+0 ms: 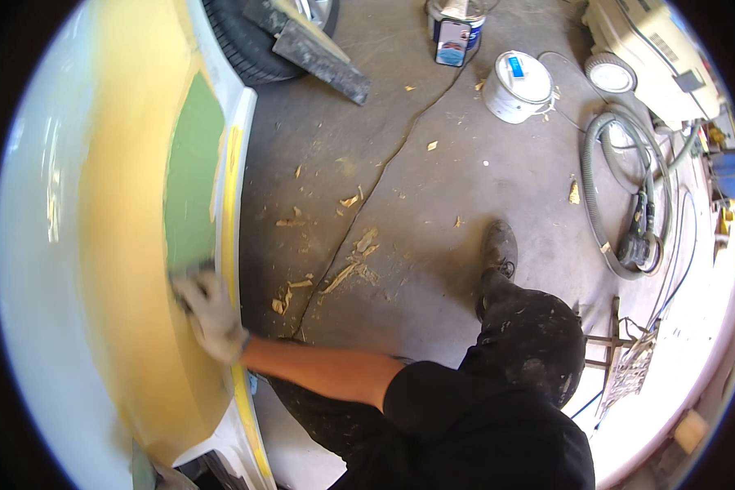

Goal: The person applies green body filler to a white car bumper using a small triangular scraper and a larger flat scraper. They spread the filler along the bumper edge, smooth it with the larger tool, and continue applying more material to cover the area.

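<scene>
My right hand [210,314], in a pale glove, grips a dark sanding block [200,268] against the vehicle panel [110,245] on the left, its fingers curled over the block and blurred. The panel is pale around the edge, with a broad sanded yellow-beige area and a green patch [193,159] above my hand. A narrow yellow strip [235,188] runs along its right edge. My bare forearm reaches across from the lower right. My left hand is not in view.
A tire [249,49] with dark boards [318,61], a white bucket [517,98], a phone [452,42] against another container, and a wheeled machine [653,57] stand ahead. A coiled hose [588,188] with a sander, a cord and torn scraps lie on the floor. A metal stand [608,351] is right.
</scene>
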`<state>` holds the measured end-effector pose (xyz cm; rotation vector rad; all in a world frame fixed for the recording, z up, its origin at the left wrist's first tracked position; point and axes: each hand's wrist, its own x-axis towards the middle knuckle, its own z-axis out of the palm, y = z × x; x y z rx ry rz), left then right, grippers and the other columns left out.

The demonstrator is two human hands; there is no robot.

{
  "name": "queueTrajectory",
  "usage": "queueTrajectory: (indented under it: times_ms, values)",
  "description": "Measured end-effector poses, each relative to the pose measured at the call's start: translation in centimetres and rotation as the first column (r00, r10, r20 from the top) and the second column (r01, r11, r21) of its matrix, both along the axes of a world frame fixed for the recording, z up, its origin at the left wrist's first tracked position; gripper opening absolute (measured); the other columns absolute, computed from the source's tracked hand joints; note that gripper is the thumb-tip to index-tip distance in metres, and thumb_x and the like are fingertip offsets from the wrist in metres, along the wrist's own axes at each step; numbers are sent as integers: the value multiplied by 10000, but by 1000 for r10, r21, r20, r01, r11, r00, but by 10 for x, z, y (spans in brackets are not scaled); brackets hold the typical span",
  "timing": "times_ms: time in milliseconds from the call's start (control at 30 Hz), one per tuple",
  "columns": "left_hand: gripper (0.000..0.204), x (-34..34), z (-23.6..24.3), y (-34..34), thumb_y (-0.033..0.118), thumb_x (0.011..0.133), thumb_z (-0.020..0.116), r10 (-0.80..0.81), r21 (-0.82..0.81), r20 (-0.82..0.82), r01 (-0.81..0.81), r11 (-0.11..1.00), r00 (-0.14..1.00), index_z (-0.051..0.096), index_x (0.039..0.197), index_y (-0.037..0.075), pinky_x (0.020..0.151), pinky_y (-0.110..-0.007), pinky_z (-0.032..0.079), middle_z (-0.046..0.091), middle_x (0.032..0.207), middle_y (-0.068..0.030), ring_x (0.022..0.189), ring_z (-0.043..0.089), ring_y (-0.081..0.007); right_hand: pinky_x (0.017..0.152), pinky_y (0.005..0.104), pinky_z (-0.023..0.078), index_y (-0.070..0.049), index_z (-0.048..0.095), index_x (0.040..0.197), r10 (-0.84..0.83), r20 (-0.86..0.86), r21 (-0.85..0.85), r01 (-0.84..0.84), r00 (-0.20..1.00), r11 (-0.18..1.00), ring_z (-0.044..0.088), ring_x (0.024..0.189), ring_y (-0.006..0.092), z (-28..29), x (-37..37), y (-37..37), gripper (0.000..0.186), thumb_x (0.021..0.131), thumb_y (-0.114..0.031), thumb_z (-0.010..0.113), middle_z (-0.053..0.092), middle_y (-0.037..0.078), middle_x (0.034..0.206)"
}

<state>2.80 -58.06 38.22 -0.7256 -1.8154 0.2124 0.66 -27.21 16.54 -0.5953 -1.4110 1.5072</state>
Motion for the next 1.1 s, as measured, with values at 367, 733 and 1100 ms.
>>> queueTrajectory:
  times_ms: [367,733,1100]
  values:
    - [641,-2,0,-3,601,833,817,85,-15,-16,-85,996,996,631,594,36,402,-508,474,641,544,-163,438,618,-397,962,353,481,-7,638,1276,260,-10,-164,-258,966,952,572,1090,256,-17,11,-36,344,1048,-261,596,597,142,1113]
    - [411,16,9,-2,333,902,829,247,186,516,-388,903,821,726,1005,-51,718,-393,566,760,946,-150,810,725,-272,988,452,476,-7,619,1328,271,-45,51,-269,962,962,564,1127,392,-17,35,-56,477,871,90,524,608,231,1200]
    - [314,53,-32,315,135,817,837,-829,844,435,-163,511,-351,748,1086,1,801,-314,560,780,960,-56,851,697,-128,847,254,513,22,609,1314,32,-141,342,19,990,940,611,1018,123,265,184,213,298,1047,-111,596,663,63,1170]
